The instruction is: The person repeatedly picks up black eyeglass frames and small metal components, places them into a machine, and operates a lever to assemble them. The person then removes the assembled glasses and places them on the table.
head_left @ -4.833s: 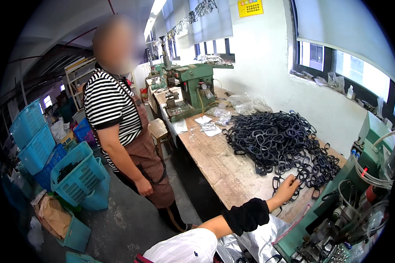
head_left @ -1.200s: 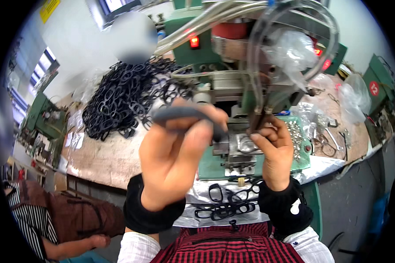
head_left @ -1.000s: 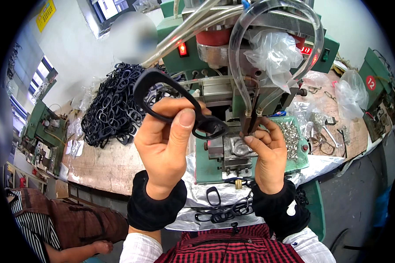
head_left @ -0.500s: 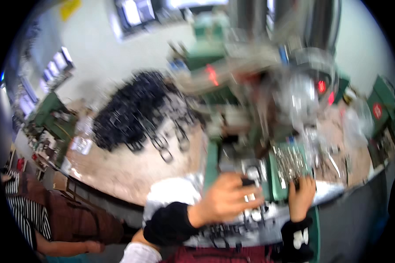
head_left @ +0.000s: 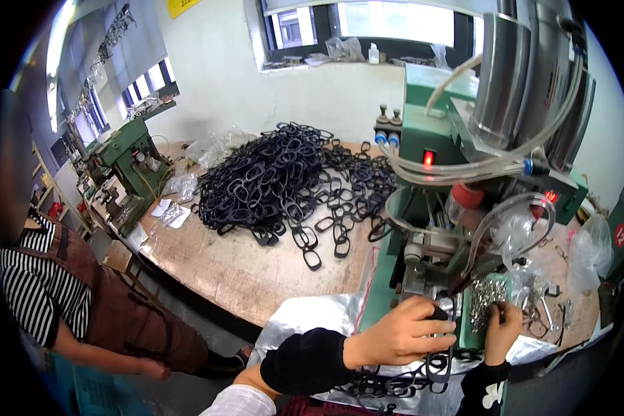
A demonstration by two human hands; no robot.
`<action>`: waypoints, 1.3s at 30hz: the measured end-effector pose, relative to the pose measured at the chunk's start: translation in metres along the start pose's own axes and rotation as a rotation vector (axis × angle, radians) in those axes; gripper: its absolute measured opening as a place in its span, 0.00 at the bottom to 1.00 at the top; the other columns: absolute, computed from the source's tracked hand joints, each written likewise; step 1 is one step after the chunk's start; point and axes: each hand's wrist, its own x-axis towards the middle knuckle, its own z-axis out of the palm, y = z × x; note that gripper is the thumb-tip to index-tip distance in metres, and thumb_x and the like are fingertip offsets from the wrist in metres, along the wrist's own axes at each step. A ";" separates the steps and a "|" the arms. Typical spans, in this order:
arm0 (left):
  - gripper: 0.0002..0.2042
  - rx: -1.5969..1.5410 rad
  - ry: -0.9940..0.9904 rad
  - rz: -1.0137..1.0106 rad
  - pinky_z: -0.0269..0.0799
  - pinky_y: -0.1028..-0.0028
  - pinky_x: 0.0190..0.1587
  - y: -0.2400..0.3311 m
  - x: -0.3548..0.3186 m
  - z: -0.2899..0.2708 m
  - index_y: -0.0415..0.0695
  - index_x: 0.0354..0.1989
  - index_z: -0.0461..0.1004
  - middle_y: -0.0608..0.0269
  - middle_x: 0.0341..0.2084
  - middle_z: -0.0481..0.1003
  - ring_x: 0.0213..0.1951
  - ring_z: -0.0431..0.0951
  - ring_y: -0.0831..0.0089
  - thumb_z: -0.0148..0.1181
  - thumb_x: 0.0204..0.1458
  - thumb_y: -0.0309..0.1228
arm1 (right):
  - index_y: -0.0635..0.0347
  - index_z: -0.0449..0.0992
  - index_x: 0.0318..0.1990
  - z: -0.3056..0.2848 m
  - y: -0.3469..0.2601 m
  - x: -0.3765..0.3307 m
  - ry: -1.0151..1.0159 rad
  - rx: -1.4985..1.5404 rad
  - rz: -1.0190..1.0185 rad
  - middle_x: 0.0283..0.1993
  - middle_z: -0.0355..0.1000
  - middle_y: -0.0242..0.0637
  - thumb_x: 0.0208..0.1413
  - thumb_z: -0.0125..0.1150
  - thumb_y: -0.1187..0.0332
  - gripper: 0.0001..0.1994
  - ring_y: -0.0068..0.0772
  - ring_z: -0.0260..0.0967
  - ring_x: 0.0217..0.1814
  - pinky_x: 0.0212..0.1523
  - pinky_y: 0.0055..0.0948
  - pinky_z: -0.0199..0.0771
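My left hand (head_left: 402, 334) has its fingers closed round a black double-loop frame (head_left: 439, 369), just in front of the green press (head_left: 423, 104). Part of that frame sticks up past the fingers and part hangs below them. My right hand (head_left: 503, 330) reaches to the green tray (head_left: 470, 340) of small silvery metal parts (head_left: 485, 298). Its thumb and fingers are pinched together over the parts; what lies between the fingertips is too small to make out. More black frames (head_left: 388, 385) lie on silvery sheeting below my hands.
A large heap of black loop frames (head_left: 263, 173) covers the table (head_left: 243, 277) at back left. Clear tubes (head_left: 478, 166) run across the press. Plastic bags (head_left: 593, 253) and tools lie at right. Another person (head_left: 111, 312) in a brown apron is on the left, near a second green machine (head_left: 135, 166).
The view has swung, so the scene sits further right and the heap shows sharply after the blur. My left hand stays by the press and my right hand at the tray.
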 end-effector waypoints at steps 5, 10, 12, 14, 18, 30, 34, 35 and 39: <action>0.19 -0.105 -0.006 -0.174 0.68 0.59 0.47 0.032 0.035 -0.084 0.46 0.49 0.76 0.57 0.52 0.73 0.43 0.73 0.59 0.60 0.45 0.19 | 0.66 0.79 0.40 -0.001 0.000 0.005 -0.017 0.119 0.132 0.37 0.75 0.43 0.57 0.59 0.75 0.06 0.41 0.71 0.42 0.47 0.33 0.69; 0.21 0.166 0.239 -0.169 0.65 0.67 0.43 0.027 0.024 -0.106 0.40 0.46 0.75 0.58 0.42 0.74 0.39 0.71 0.63 0.70 0.40 0.21 | 0.67 0.78 0.40 0.004 -0.001 0.003 -0.040 0.192 0.109 0.38 0.76 0.40 0.55 0.60 0.76 0.06 0.34 0.72 0.42 0.48 0.30 0.69; 0.19 0.306 0.402 -0.404 0.66 0.72 0.43 0.004 -0.012 -0.097 0.38 0.47 0.75 0.58 0.40 0.74 0.40 0.71 0.67 0.67 0.43 0.18 | 0.67 0.77 0.41 0.006 0.004 0.000 -0.050 0.218 0.110 0.38 0.76 0.37 0.57 0.59 0.76 0.06 0.29 0.71 0.43 0.48 0.27 0.69; 0.09 0.483 0.664 -0.689 0.67 0.74 0.42 -0.026 -0.053 -0.105 0.42 0.37 0.81 0.63 0.34 0.73 0.38 0.71 0.69 0.67 0.46 0.21 | 0.67 0.77 0.41 0.003 -0.002 -0.002 -0.084 0.229 0.141 0.39 0.77 0.37 0.56 0.60 0.77 0.07 0.28 0.72 0.44 0.49 0.27 0.69; 0.02 0.784 0.554 -0.870 0.65 0.65 0.44 -0.097 -0.117 -0.124 0.43 0.25 0.80 0.61 0.31 0.71 0.39 0.70 0.61 0.68 0.43 0.25 | 0.67 0.78 0.40 0.005 -0.010 -0.001 -0.067 0.231 0.146 0.38 0.76 0.39 0.54 0.61 0.77 0.07 0.33 0.72 0.43 0.49 0.29 0.69; 0.10 1.235 -0.052 -0.833 0.59 0.55 0.60 -0.218 -0.164 -0.138 0.51 0.32 0.84 0.51 0.60 0.66 0.56 0.64 0.48 0.65 0.39 0.29 | 0.68 0.76 0.36 -0.032 -0.029 -0.022 -0.035 0.333 0.169 0.35 0.72 0.39 0.50 0.58 0.81 0.05 0.36 0.70 0.41 0.52 0.33 0.66; 0.05 1.082 0.120 -0.493 0.64 0.54 0.56 -0.188 -0.120 -0.125 0.40 0.33 0.75 0.52 0.48 0.74 0.46 0.70 0.48 0.62 0.47 0.26 | 0.67 0.76 0.35 -0.042 -0.092 0.011 -0.172 0.494 0.093 0.35 0.73 0.41 0.48 0.61 0.79 0.06 0.36 0.70 0.41 0.47 0.31 0.67; 0.04 0.928 0.221 -0.592 0.66 0.59 0.49 -0.176 -0.113 -0.118 0.40 0.32 0.74 0.54 0.41 0.74 0.40 0.72 0.54 0.61 0.50 0.25 | 0.67 0.76 0.37 -0.035 -0.105 0.020 -0.184 0.563 0.110 0.37 0.74 0.40 0.47 0.63 0.79 0.09 0.34 0.71 0.42 0.47 0.29 0.68; 0.05 0.207 0.638 -0.868 0.61 0.77 0.30 -0.123 -0.103 -0.072 0.40 0.35 0.70 0.67 0.24 0.67 0.27 0.65 0.78 0.56 0.61 0.28 | 0.70 0.67 0.53 0.009 -0.118 0.034 -0.213 1.032 0.340 0.38 0.72 0.34 0.47 0.65 0.80 0.24 0.22 0.69 0.42 0.47 0.23 0.68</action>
